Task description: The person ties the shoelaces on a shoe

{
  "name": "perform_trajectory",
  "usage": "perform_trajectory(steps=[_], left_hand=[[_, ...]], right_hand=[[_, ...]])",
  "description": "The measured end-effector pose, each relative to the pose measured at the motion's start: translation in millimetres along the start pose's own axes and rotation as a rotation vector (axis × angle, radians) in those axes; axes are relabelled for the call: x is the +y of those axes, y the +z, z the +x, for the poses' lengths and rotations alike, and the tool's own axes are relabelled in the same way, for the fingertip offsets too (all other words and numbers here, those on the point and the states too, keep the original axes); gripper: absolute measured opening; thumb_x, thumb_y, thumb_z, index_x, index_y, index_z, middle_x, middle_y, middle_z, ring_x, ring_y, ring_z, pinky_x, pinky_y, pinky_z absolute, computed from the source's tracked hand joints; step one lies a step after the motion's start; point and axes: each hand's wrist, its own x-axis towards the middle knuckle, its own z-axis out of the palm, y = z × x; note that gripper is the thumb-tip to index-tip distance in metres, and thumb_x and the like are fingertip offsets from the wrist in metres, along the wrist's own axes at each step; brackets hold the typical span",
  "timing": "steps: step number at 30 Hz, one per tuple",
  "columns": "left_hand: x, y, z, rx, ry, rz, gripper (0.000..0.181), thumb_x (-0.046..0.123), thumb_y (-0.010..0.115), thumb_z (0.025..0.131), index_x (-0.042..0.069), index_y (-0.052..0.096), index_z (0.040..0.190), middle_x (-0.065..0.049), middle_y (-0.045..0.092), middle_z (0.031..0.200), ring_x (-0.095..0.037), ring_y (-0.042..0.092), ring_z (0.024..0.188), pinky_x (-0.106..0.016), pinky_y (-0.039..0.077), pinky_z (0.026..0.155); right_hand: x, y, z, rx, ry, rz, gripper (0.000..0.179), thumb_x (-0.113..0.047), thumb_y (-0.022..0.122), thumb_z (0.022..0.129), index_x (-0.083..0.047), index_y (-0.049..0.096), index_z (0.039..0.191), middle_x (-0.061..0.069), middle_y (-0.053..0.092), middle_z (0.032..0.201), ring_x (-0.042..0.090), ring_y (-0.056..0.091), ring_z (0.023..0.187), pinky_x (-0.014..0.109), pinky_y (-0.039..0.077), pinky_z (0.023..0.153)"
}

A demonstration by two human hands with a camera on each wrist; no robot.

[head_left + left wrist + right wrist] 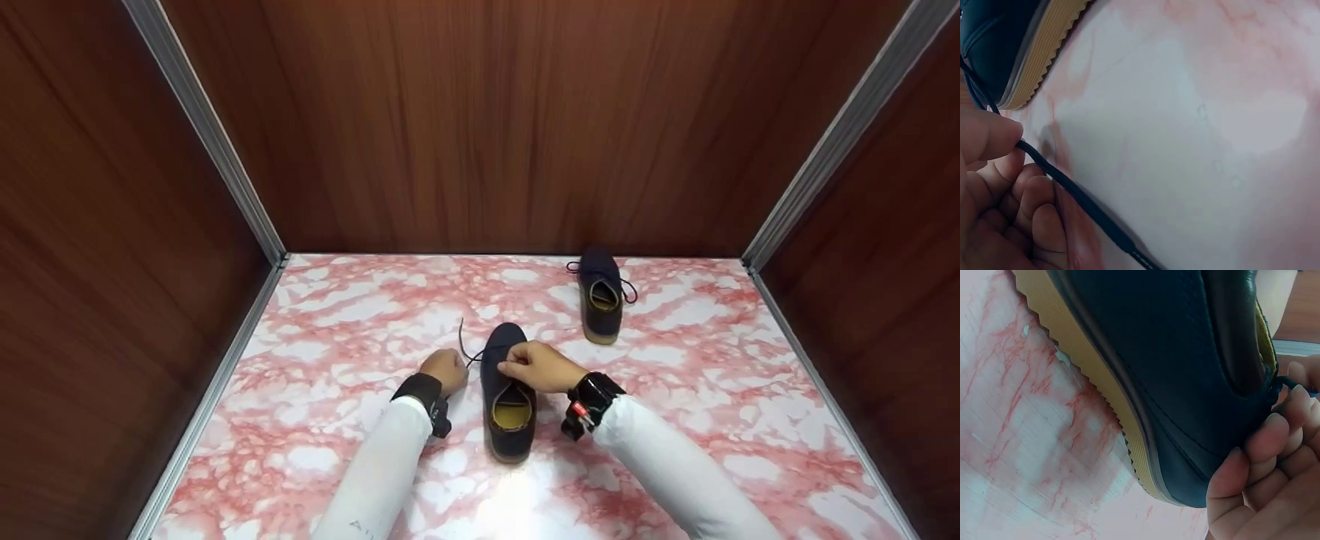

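A dark navy shoe (511, 446) with a ribbed tan sole (1100, 377) stands on the tabletop, its toe pointing away from me. Just left of it, my left hand (445, 370) pinches a dark shoelace (1081, 198) between thumb and forefinger; the lace's tip trails past the fingers. My right hand (551, 367) is over the shoe's front, just ahead of its opening. Its curled fingers (1268, 439) hold the lace (1289, 381) close to the eyelets. Part of the lacing is hidden under this hand.
A matching shoe (598, 264) stands farther back on the right, its lace tied with loops out to both sides. The red-and-white marbled tabletop (330, 420) is bordered by brown wood panels (480, 135) at the back and both sides, with grey metal strips at the corners.
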Motion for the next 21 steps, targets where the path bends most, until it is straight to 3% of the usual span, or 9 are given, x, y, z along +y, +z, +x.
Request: perform_trajectory(steps=[9,14,18,21], left_hand=[[0.3,-12.0,-11.6,-0.029,-0.102,-0.178,0.014,0.016,0.064,0.092,0.012,0.059,0.078,0.004,0.057,0.069,-0.014,0.055,0.069,-0.023,0.043,0.062],[1.8,-22.7,-16.1,0.006,-0.100,-0.216,0.011,0.018,0.067,0.092,0.010,0.065,0.084,0.004,0.056,0.074,-0.014,0.056,0.075,-0.024,0.045,0.069],[5.4,-30.8,-17.5,0.000,-0.096,-0.283,0.011,0.019,0.067,0.092,0.011,0.067,0.084,0.003,0.061,0.074,-0.012,0.058,0.070,-0.022,0.047,0.062],[9.7,-37.7,-19.1,-0.028,-0.059,-0.330,0.012,0.018,0.068,0.092,0.010,0.067,0.083,-0.008,0.070,0.075,-0.018,0.066,0.068,-0.022,0.048,0.055]], right_hand=[[1,-3,2.1,0.104,0.023,0.010,0.034,-0.030,0.067,0.102,-0.014,0.061,0.072,-0.011,0.048,0.064,0.007,0.046,0.061,0.021,0.038,0.060],[0,-7,3.0,0.141,0.042,0.020,0.033,-0.026,0.068,0.100,-0.015,0.058,0.071,-0.010,0.045,0.063,0.007,0.044,0.061,0.022,0.036,0.060],[2,-12,3.9,0.177,0.046,0.008,0.033,-0.026,0.067,0.101,-0.013,0.060,0.071,-0.009,0.045,0.063,0.009,0.044,0.060,0.023,0.036,0.060],[3,-15,4.6,0.195,0.047,-0.006,0.033,-0.026,0.065,0.102,-0.011,0.064,0.073,-0.009,0.047,0.063,0.009,0.044,0.060,0.024,0.036,0.060]])
